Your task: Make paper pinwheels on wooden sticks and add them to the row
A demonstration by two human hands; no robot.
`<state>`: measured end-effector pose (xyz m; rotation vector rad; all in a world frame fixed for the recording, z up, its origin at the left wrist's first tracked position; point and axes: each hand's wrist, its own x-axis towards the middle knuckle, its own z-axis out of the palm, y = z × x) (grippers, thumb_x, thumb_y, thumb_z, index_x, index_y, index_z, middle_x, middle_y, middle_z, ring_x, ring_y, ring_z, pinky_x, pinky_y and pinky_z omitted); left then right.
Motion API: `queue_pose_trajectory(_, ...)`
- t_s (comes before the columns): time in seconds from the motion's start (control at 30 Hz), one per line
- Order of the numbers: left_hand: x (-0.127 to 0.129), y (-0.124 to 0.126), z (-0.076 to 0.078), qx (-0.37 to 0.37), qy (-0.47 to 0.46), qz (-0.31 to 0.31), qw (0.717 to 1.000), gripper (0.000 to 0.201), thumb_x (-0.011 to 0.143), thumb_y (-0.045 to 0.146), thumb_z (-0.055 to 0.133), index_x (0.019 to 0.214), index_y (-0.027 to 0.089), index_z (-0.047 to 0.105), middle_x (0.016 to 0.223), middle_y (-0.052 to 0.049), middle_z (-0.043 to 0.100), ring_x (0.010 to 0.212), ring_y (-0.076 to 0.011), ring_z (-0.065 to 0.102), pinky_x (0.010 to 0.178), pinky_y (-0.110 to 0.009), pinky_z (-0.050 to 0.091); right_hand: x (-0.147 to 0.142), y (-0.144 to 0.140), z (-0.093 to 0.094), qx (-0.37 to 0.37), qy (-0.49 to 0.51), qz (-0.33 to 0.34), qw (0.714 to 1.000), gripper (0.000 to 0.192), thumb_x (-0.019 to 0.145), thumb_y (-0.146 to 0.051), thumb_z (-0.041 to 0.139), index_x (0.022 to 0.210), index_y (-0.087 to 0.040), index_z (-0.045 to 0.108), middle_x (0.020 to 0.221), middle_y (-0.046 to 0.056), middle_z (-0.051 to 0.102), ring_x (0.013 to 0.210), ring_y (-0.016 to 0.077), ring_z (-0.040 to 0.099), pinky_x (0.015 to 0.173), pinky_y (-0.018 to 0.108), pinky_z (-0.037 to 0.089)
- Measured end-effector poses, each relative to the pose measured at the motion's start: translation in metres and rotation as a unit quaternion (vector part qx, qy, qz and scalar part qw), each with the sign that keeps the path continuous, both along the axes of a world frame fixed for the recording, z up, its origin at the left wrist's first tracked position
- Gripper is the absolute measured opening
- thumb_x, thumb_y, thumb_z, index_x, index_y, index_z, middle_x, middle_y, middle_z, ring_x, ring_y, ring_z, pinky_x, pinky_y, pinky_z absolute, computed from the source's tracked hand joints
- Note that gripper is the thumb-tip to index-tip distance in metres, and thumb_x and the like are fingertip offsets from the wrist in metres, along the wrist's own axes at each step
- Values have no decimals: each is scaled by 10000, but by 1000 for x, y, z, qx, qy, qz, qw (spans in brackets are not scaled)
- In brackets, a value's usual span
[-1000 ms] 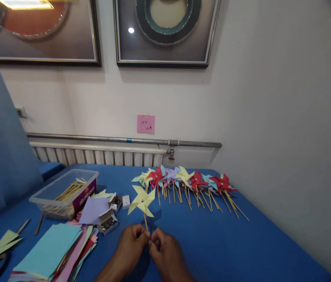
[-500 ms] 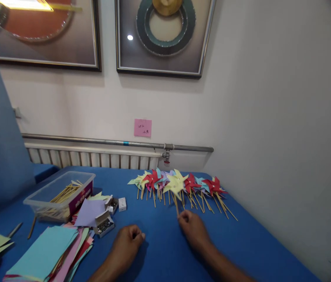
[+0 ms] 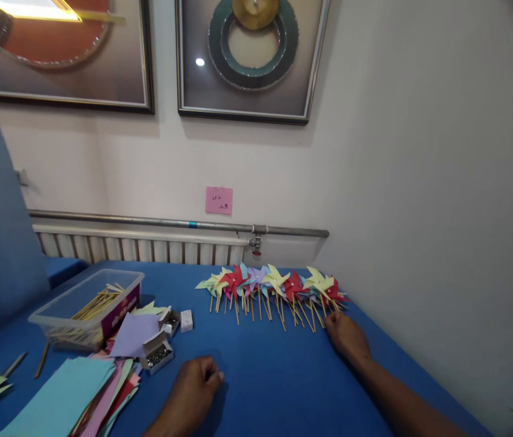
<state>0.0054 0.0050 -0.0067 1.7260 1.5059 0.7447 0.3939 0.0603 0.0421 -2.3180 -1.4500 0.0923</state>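
Yellow pinwheel (image 3: 319,281) joins the row at the table's (image 3: 284,376) far right.
Right hand (image 3: 346,335) pinches its stick, frame centre-right; left hand (image 3: 195,379) rests loosely curled, lower centre.

right hand (image 3: 346,335) on yellow pinwheel (image 3: 319,281), pinwheel row (image 3: 265,283)

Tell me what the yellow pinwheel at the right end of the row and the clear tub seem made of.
Yellow pinwheel at the right hand: matte folded paper on a thin, likely bamboo or wood stick. Clear tub: see-through glossy plastic, sticks visible through its wall.
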Motion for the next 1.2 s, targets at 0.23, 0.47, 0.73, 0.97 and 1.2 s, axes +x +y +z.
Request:
queue_pose_trajectory(0.23, -1, 0, -1, -3, 7, -11, 1000, 188, 839, 295, 544, 678, 198, 562, 656, 17, 543, 683, -169, 505, 651, -293, 311, -4, 3, -1, -19, -16, -2, 1000, 294, 1022, -270, 504, 920, -174, 763, 978, 156, 813, 967, 287, 766, 717, 308, 449)
queue_pose_trajectory(0.47, -1, -2, 1, 2, 7, -9, 1000, 182, 837, 297, 544, 694, 190, 583, 675, 7, 581, 704, -180, 540, 667, -293, 319, -9, 3, -2, -23, -25, -19, 999, 326, 1031, -281, 486, 943, -170, 780, 1002, 198, 811, 1001, 323, 774, 738, 340, 479)
queue_pose_trajectory(0.73, 0, -3, 6, -10, 21, -11, 1000, 168, 841, 278, 540, 698, 196, 572, 685, 5, 579, 717, -185, 550, 668, -295, 320, -12, -6, 0, 2, -22, -23, 999, 283, 1041, -307, 491, 996, -171, 734, 1010, 184, 805, 993, 322, 769, 712, 333, 453)
queue_pose_trajectory(0.97, 1, -3, 6, 0, 15, -13, 1000, 174, 828, 280, 558, 677, 195, 558, 663, 18, 548, 699, -175, 525, 661, -292, 301, -66, -30, -4, 64, 2, 56, 996, 239, 1048, -294, 454, 971, -206, 662, 925, 80, 784, 878, 226, 740, 728, 283, 440)
queue_pose_trajectory(1.2, -4, -2, 5, 26, -10, -12, 1000, 216, 850, 282, 533, 648, 203, 528, 641, 16, 550, 684, -170, 507, 650, -290, 294, -215, -81, -33, 167, 153, 365, 903, 361, 1053, -422, 433, 760, -242, 541, 681, -3, 659, 613, 165, 591, 598, 271, 342)
